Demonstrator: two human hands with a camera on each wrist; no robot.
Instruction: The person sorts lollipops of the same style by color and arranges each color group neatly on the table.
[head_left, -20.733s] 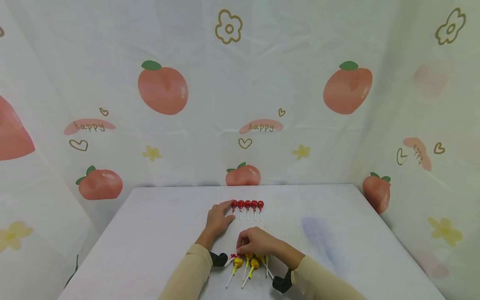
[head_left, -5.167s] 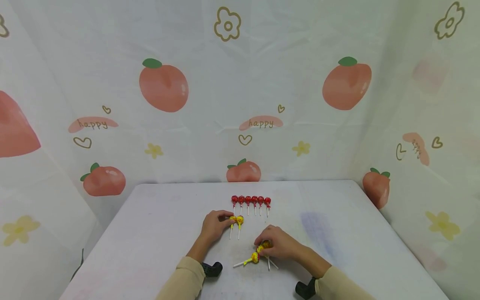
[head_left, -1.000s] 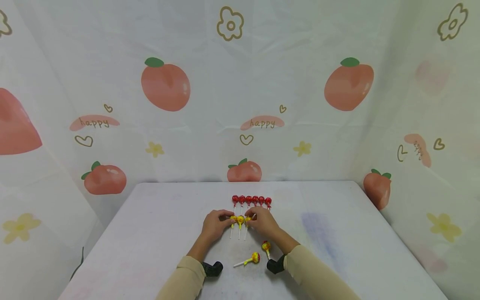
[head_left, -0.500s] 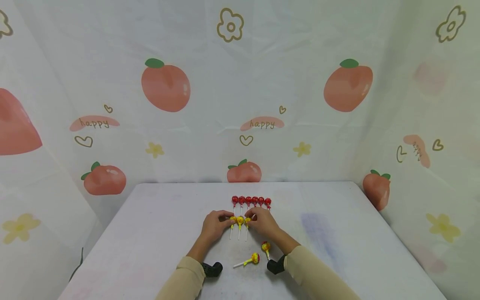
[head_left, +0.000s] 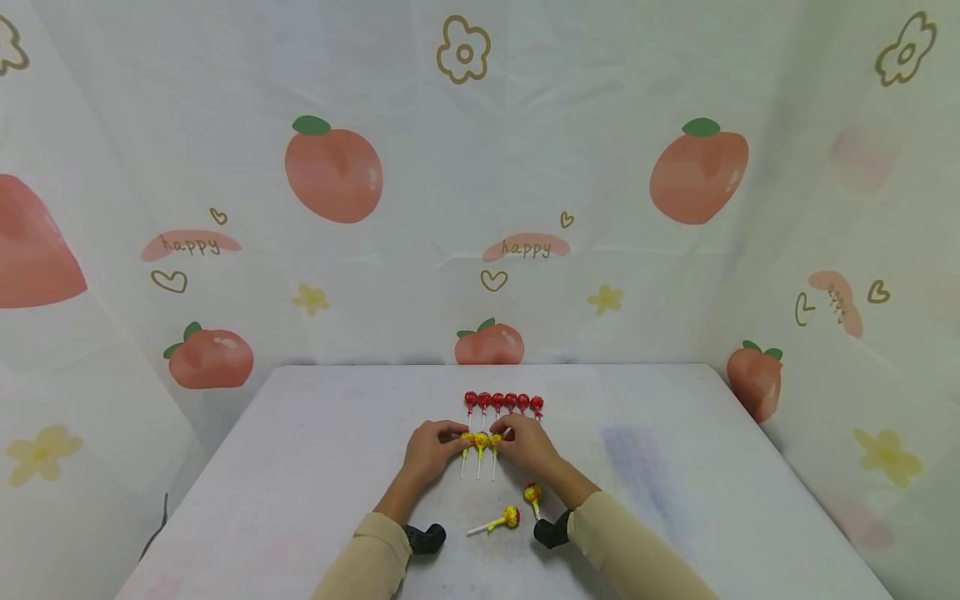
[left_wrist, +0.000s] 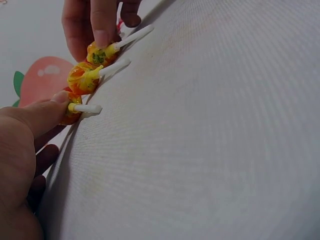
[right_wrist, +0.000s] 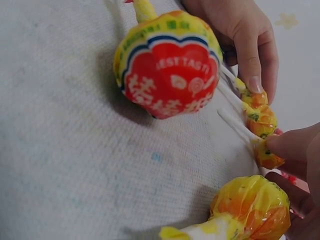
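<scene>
Three yellow-wrapped lollipops lie side by side on the table, sticks toward me. My left hand (head_left: 431,454) pinches the head of the leftmost lollipop (left_wrist: 73,114) between thumb and fingers. At the other end of this short row, my right hand (head_left: 528,446) holds the rightmost lollipop (left_wrist: 100,53) by its head. Between them sits the middle lollipop (head_left: 481,442), touched by neither hand as far as I can see. Behind runs a row of several red lollipops (head_left: 497,401), their sticks partly hidden by the right hand.
Two loose yellow lollipops lie nearer to me: one sideways (head_left: 512,517), one (head_left: 532,493) by the right wrist's black camera (head_left: 552,531). The white table (head_left: 315,492) ends at a printed curtain (head_left: 585,167) at the back and sides.
Since the oldest frame the red row has gained a lollipop and a yellow row has formed. The right hand brought the third yellow one from the loose group. Lately its stick has straightened slightly.
</scene>
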